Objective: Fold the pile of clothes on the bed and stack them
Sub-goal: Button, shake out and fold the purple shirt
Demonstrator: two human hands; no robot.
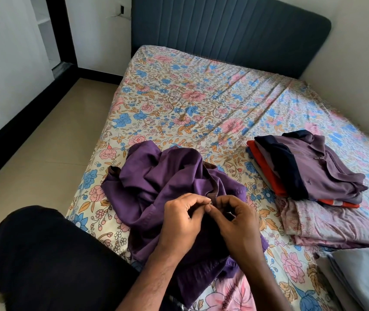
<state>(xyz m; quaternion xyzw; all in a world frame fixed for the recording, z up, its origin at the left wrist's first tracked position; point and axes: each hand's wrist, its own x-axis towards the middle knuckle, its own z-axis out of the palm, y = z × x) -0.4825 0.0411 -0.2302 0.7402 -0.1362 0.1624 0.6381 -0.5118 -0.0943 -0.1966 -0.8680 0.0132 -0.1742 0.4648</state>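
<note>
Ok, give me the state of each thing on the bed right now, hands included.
Purple shirt: crumpled, unfolded, front edge pinched by both hands.
Stack: folded clothes piled at the right.
Pink cloth: folded flat, under the stack.
Left hand: pinching the shirt.
Right hand: pinching the shirt.

I can read no text, label, brand, number or sign anywhere in front of me. The purple shirt [156,176] that my hands are on shows no tag or print, the folded stack [309,167] shows only a tiny mark too small to read, and the bed sheet [179,97] carries only flowers.
</note>
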